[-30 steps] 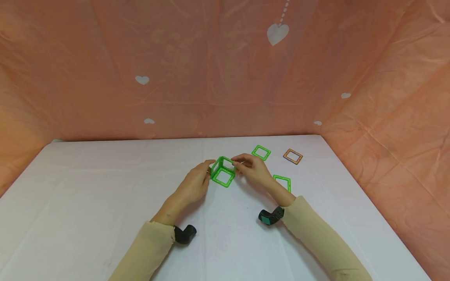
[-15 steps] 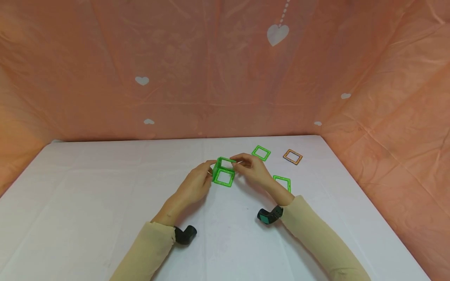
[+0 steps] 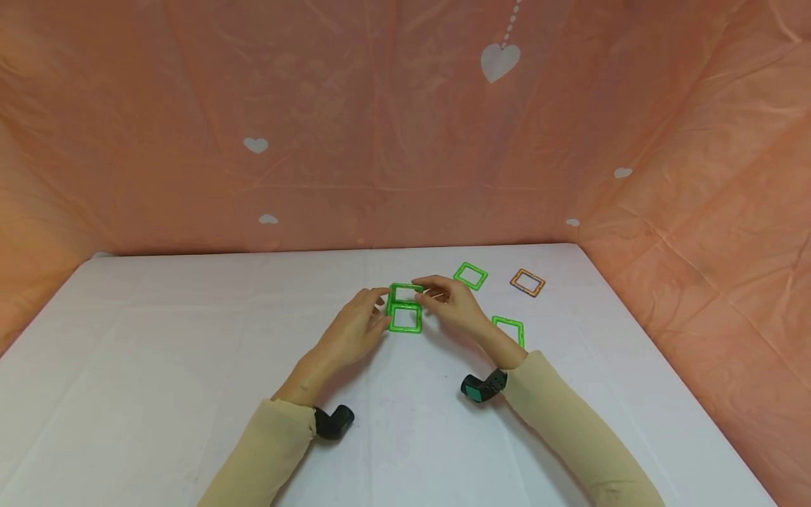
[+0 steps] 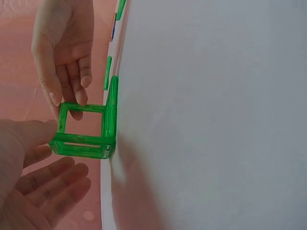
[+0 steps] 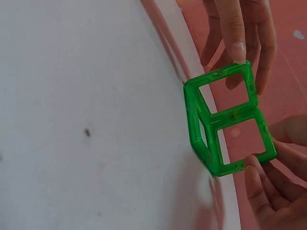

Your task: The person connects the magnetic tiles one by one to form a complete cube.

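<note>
Several green square-frame magnetic tiles (image 3: pixel 405 331) are joined into a box-like shape at mid-table, with walls standing up from the table. On its left side, my left hand (image 3: pixel 351 327) touches the shape with its thumb; in the left wrist view the left hand's other fingers (image 4: pixel 62 184) are spread and fairly straight. From the right, my right hand (image 3: pixel 453 303) pinches a corner of a tile between thumb and fingertips. The joined tiles (image 5: pixel 235 114) show two adjoining square openings in the right wrist view. Some of the right hand's fingertips are hidden behind the tile edge.
A loose green square tile (image 3: pixel 471 286) lies behind the right hand, and an orange one (image 3: pixel 528 291) lies farther right. Another green tile (image 3: pixel 522 331) is partly covered by the right forearm. A pink cloth backdrop (image 3: pixel 380 176) rises behind the white table (image 3: pixel 190 317).
The joined tiles have turned slightly, so the front square now faces more squarely toward me. The left thumb has come against their left side; the right hand has shifted slightly left.
</note>
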Demonstrator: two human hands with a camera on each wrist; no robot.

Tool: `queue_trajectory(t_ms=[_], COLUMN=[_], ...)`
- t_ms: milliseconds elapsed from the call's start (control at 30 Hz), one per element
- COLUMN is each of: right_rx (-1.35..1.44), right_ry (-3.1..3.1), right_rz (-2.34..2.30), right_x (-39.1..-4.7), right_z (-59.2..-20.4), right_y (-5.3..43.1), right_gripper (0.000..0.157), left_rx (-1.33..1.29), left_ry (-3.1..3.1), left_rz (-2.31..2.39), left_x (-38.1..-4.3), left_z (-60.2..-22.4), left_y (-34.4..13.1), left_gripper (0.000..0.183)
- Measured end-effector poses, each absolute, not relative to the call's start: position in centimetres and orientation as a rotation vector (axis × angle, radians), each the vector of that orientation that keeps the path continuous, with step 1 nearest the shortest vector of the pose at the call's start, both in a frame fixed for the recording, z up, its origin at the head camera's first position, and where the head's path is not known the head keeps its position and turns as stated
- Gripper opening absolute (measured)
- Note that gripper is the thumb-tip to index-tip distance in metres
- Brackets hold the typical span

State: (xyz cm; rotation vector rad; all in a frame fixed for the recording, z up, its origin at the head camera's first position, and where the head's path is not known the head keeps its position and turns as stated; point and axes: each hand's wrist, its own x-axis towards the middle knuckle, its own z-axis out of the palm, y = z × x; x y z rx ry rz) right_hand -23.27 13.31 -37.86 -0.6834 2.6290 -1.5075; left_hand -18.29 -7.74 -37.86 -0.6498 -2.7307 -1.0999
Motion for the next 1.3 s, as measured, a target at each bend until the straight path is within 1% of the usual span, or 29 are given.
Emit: queue_trajectory(t_ms=[100,333,467,767,900,1167,1300], right_rx=[-0.700,-0.837,-0.846,-0.836,-0.785,-0.572,-0.456], right_ry=[2.622,2.623,2.605,2.555,2.605,2.716,2.818], right_rz=[-1.508,-1.483,-1.475,-1.482,-1.463,-1.501,-1.438], right_x=[-23.4,-23.6,-23.7,-23.9,-24.2,-24.6,-25.0], right_z=[-38.0,-38.1,-38.4,-38.6,-38.6,-38.0,-37.7], right_y=[13.4,13.4,13.3,13.6,14.2,15.4,16.3], right_gripper=[0.035,0.039,0.043,0.050,0.048,0.044,0.044], left_rx=[-0.629,-0.651,-0.655,-0.673,-0.672,-0.720,-0.727], left_ry=[-2.760,-2.790,-2.806,-2.802,-2.817,-2.765,-2.764], left_rz=[-1.078,-1.068,-1.080,-1.106,-1.117,-1.148,-1.146], left_x=[-18.4,-19.0,-19.3,-19.7,-19.9,-20.0,-19.9], left_z=[-37.8,-37.7,-37.7,-37.9,-37.9,-38.0,-37.9], left_y=[-7.8,-8.0,-8.1,-8.5,-8.5,-8.4,-8.2], left_gripper=[0.049,0.054,0.056,0.053,0.053,0.053,0.053])
